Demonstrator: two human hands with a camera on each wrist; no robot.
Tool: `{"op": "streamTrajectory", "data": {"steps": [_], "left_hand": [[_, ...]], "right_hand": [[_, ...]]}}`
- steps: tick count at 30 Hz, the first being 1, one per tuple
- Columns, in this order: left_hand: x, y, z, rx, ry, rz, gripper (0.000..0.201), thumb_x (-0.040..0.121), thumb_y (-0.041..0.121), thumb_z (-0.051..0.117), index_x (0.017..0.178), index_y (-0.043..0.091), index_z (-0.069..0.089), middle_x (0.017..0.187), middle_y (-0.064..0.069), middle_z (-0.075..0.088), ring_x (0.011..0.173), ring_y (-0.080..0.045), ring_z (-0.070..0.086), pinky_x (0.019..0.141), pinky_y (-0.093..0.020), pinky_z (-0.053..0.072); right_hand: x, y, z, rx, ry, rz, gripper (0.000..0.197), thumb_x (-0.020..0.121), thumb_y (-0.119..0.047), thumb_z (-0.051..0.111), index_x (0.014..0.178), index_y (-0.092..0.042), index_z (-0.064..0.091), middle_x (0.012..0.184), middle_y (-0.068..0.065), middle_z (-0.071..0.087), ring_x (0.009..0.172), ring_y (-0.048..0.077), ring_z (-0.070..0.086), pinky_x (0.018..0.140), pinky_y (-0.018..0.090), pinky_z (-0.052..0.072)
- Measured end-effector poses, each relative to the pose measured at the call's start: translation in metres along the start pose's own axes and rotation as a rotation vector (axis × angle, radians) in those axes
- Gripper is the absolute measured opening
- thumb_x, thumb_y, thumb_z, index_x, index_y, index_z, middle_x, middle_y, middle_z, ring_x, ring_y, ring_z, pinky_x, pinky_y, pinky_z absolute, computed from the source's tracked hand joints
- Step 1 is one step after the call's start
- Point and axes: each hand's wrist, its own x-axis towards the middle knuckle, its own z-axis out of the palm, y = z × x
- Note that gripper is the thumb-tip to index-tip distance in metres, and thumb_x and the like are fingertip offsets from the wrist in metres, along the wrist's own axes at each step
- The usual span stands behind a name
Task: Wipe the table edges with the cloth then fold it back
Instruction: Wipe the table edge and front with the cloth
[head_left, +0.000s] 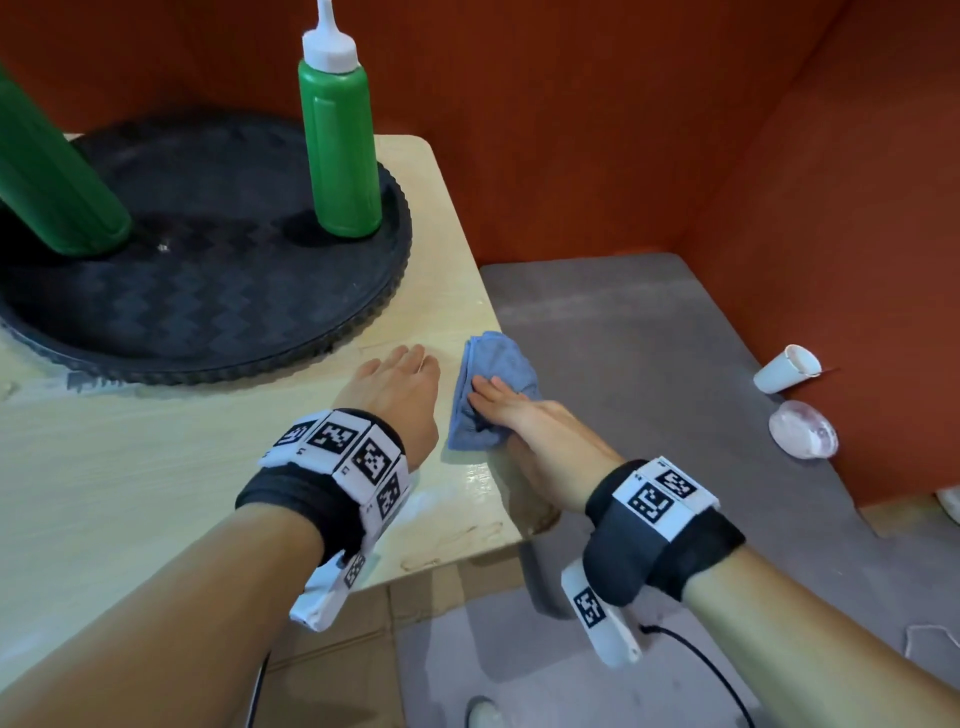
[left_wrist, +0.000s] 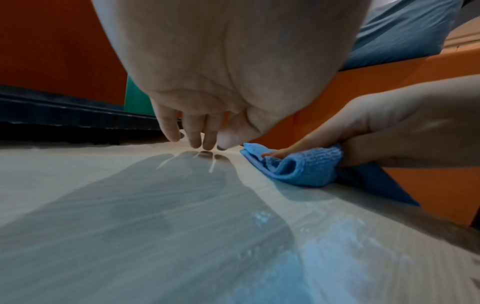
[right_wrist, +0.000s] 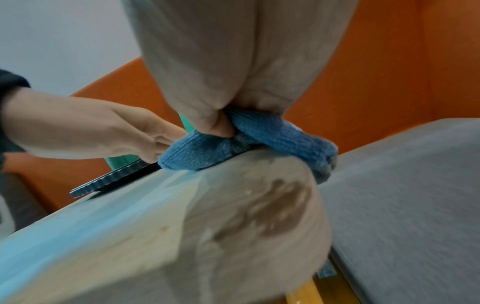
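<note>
Right hand (head_left: 524, 415) grips bunched terry cloth (head_left: 488, 400) on table edge (head_left: 493, 499); left hand (head_left: 397, 387) fingers seemingly straight.

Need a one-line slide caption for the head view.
Right hand presses the blue cloth over the table's right edge; left hand rests flat beside it.
</note>
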Motion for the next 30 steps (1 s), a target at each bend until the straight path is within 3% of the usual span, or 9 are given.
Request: {"op": "streamTrajectory", "data": {"steps": [3,7,10,14,19,23,26,30], "left_hand": [[-0.002,0.003,0.002,0.005,-0.002,0.016,0.038,0.084,0.004,0.041,0.122,0.009,0.046,0.126,-0.005,0.046,0.12,-0.022,0.042,0.1,-0.035,0.036],[-0.004,0.001,0.004,0.02,-0.014,0.009,0.043,0.087,0.006,0.041,0.13,0.008,0.043,0.14,-0.006,0.039,0.13,-0.022,0.036,0.107,-0.036,0.034],[-0.006,0.004,0.004,0.01,-0.005,0.012,0.037,0.089,0.01,0.041,0.125,0.008,0.046,0.133,-0.007,0.044,0.125,-0.023,0.04,0.103,-0.036,0.036],[-0.013,0.007,0.004,-0.007,0.039,0.034,0.036,0.094,0.018,0.036,0.126,0.008,0.047,0.138,-0.009,0.044,0.127,-0.024,0.042,0.104,-0.038,0.037],[-0.025,0.013,0.011,-0.053,0.029,0.042,0.039,0.099,0.025,0.029,0.129,0.009,0.049,0.138,-0.009,0.047,0.13,-0.024,0.043,0.106,-0.042,0.035],[-0.041,0.02,0.017,-0.059,0.004,0.035,0.042,0.099,0.027,0.029,0.131,0.007,0.048,0.138,-0.011,0.047,0.13,-0.026,0.042,0.107,-0.043,0.034],[-0.05,0.025,0.017,-0.057,0.011,0.022,0.041,0.1,0.026,0.029,0.13,0.006,0.049,0.138,-0.012,0.046,0.129,-0.027,0.042,0.107,-0.043,0.033],[-0.06,0.036,0.019,-0.056,0.019,0.015,0.041,0.1,0.027,0.03,0.129,0.005,0.049,0.137,-0.013,0.048,0.128,-0.027,0.044,0.107,-0.044,0.034]], "right_hand": [[-0.013,-0.001,0.008,-0.041,0.019,-0.041,0.061,0.09,0.01,0.032,0.147,-0.011,0.026,0.158,0.0,0.013,0.147,0.01,0.007,0.121,0.028,0.007],[-0.006,-0.002,0.004,-0.005,0.049,-0.044,0.052,0.095,0.004,0.031,0.145,-0.011,0.032,0.157,0.001,0.02,0.147,0.014,0.012,0.121,0.031,0.009],[-0.008,-0.003,0.007,-0.031,0.064,-0.017,0.054,0.094,0.004,0.032,0.145,-0.013,0.032,0.158,0.0,0.019,0.146,0.011,0.011,0.12,0.026,0.008],[-0.043,-0.001,0.02,0.0,0.047,-0.017,0.06,0.089,0.011,0.033,0.145,-0.013,0.032,0.157,-0.002,0.02,0.146,0.009,0.012,0.12,0.026,0.009],[-0.043,-0.008,0.029,0.012,0.141,0.012,0.059,0.09,0.009,0.031,0.146,-0.01,0.028,0.158,0.003,0.018,0.147,0.014,0.011,0.118,0.021,0.004],[-0.062,-0.008,0.039,0.032,0.104,0.026,0.057,0.09,0.007,0.031,0.145,-0.011,0.031,0.157,0.003,0.02,0.147,0.014,0.012,0.12,0.027,0.007],[-0.051,-0.01,0.031,0.025,0.154,0.063,0.05,0.094,0.0,0.031,0.142,-0.011,0.037,0.156,0.005,0.026,0.146,0.016,0.015,0.116,0.023,0.01],[-0.06,-0.008,0.044,0.045,0.139,0.034,0.048,0.096,0.0,0.031,0.143,-0.009,0.035,0.157,0.006,0.023,0.147,0.017,0.011,0.119,0.028,0.005]]}}
